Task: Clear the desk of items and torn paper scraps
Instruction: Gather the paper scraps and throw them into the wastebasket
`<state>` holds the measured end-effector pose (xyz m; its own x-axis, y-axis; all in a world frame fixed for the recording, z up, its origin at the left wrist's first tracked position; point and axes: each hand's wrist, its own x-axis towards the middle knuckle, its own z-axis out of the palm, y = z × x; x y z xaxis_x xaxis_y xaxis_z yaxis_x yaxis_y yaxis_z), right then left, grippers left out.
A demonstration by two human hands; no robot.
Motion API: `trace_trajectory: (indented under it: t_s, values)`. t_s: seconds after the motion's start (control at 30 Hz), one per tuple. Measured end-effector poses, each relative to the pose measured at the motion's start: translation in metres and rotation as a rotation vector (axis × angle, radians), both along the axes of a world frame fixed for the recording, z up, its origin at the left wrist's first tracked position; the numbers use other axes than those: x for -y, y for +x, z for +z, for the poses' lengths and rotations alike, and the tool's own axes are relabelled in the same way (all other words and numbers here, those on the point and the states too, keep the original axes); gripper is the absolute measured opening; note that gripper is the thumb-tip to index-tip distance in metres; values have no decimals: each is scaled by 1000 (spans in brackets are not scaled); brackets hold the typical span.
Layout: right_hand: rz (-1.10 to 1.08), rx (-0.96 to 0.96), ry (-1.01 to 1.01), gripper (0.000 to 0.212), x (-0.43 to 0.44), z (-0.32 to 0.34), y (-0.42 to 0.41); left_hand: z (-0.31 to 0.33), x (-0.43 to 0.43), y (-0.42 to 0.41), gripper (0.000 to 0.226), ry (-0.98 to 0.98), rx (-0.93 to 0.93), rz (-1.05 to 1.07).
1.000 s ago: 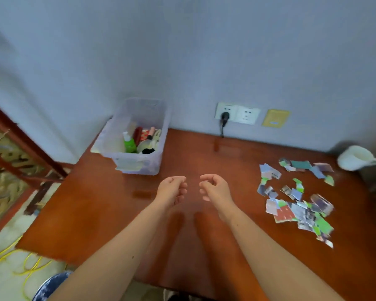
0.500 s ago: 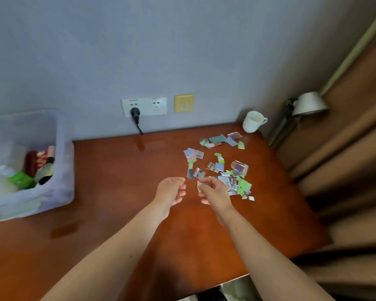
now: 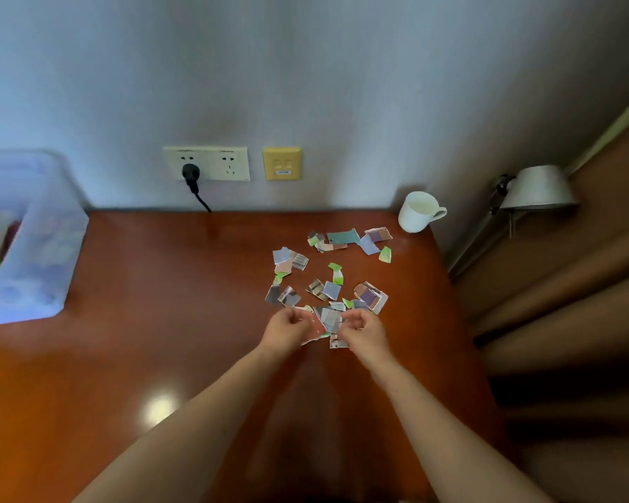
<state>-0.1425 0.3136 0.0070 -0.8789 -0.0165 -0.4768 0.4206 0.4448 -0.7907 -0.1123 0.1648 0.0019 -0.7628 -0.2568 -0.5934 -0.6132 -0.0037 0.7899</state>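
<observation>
Both hands have advanced to the scraps point(image 3: 328, 285): left hand point(image 3: 287, 330) and right hand point(image 3: 364, 331) curled, grip indeterminate. Recommend raking pieces together on tabletop point(image 3: 178, 303) before lifting.

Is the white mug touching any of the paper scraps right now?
Apart. The head view shows a narrow strip of bare desk between the white mug and the nearest of the paper scraps.

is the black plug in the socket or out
In: the black plug sits in the left outlet of the wall socket, cord hanging down.
</observation>
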Motion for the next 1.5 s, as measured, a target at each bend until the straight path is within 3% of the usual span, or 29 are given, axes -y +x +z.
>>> trace_trajectory:
  t_s: [0.3,0.53,0.67,0.8,1.07,1.23,1.5]
  values:
    - [306,-5,161,42,-20,-27,-47,-25,-12,-18,23,-151,34,-57]
    - [731,-221,502,61,-9,-41,-69,-33,-9,-34,50,-614,125,-325]
    - [869,-282,657,72,-4,-51,-71,-43,-5,-37,64,-795,108,-458]
    - [901,-298,709,71,-1,-54,-75,-51,0,-40,73,-883,128,-536]
    - [946,-217,716,53,7,-54,-86,-58,2,-47,55,-1031,126,-618]
    - [928,-207,732,49,8,-53,-88,-59,2,-45,61,-1036,70,-651]
    - [848,-262,661,38,2,-51,-82,-55,-1,-47,51,-1066,71,-705]
